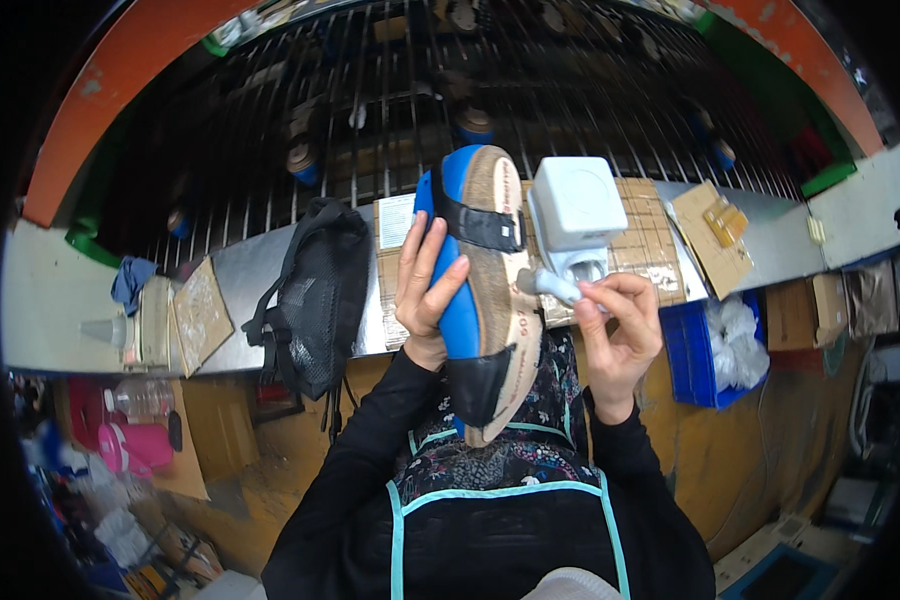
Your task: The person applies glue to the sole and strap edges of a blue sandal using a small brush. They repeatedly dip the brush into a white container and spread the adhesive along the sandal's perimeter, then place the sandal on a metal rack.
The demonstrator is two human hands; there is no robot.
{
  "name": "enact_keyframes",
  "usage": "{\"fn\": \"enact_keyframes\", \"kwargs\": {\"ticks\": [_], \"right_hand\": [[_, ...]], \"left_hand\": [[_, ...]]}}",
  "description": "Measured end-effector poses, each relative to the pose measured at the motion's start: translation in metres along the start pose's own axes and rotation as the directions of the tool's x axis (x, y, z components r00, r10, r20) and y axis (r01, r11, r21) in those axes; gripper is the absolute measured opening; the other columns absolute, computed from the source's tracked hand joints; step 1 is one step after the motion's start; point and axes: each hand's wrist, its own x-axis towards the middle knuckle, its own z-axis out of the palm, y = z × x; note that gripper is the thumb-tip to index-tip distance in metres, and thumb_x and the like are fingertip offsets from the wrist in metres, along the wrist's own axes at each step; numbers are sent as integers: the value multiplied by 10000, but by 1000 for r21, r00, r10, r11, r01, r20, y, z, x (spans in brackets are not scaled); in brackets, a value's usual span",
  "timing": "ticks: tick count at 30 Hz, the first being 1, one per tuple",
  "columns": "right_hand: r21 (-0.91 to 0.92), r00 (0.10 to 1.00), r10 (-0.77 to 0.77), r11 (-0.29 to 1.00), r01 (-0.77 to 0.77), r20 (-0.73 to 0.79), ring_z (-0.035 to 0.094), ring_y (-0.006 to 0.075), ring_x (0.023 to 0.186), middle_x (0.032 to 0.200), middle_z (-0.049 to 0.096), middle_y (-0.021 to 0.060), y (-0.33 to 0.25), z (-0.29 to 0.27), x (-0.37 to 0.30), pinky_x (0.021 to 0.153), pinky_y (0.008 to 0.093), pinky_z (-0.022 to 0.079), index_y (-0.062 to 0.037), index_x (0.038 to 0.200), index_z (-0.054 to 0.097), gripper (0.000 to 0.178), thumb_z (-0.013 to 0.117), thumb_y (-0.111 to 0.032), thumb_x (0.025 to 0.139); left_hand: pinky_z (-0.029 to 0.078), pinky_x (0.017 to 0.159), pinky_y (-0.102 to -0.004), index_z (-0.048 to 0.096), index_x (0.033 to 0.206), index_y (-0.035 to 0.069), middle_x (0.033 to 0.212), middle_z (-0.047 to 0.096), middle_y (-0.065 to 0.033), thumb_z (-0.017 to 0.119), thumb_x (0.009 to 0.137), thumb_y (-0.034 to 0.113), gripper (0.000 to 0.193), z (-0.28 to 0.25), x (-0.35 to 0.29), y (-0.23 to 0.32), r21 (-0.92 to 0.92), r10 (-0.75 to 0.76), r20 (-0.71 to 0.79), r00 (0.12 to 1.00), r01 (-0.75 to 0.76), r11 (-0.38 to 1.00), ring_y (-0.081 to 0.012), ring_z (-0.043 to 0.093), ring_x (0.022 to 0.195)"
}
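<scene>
The left hand (427, 300) is closed around the side of a blue-and-brown shoe (487, 285), its pale sole turned toward the right hand (622, 335); the right hand pinches a small pale tool (560, 288), its tip at the sole; beyond the right hand stands a white container (580, 200); left of the left hand, a black bag (320, 300) rests on the surface (255, 260).

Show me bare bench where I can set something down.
Bare bench shows between the left board and black bag, and right of the cardboard under the yellow block. The middle is crowded: the left hand, shoe, right hand and white container.
</scene>
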Motion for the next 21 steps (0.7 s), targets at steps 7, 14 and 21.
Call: {"fn": "enact_keyframes", "kwargs": {"ticks": [7, 14, 21], "right_hand": [[18, 995, 49, 999, -50, 86, 486, 75, 651, 944, 560, 54, 10, 30, -4, 525, 198, 382, -43, 969, 746, 165, 745, -61, 805], [-134, 1000, -7, 991, 9, 15, 424, 85, 627, 902, 554, 24, 16, 41, 17, 662, 248, 368, -82, 973, 756, 184, 766, -103, 790], [-243, 990, -140, 961, 129, -29, 450, 87, 619, 886, 563, -13, 19, 41, 44, 724, 266, 303, -127, 934, 762, 168, 784, -141, 768]], "left_hand": [[400, 993, -554, 595, 1120, 230, 1289, 595, -152, 720, 780, 174, 367, -22, -2, 7, 157, 65, 88, 994, -79, 984, -444, 516, 1224], [391, 999, -559, 571, 1125, 262, 1264, 615, -117, 722, 773, 170, 394, -30, -4, 10, 205, 111, 130, 985, -136, 969, -428, 545, 1192], [394, 1002, -560, 568, 1114, 272, 1265, 616, -103, 738, 760, 180, 404, -32, -3, 8, 200, 107, 134, 985, -133, 971, -427, 545, 1191]]}}
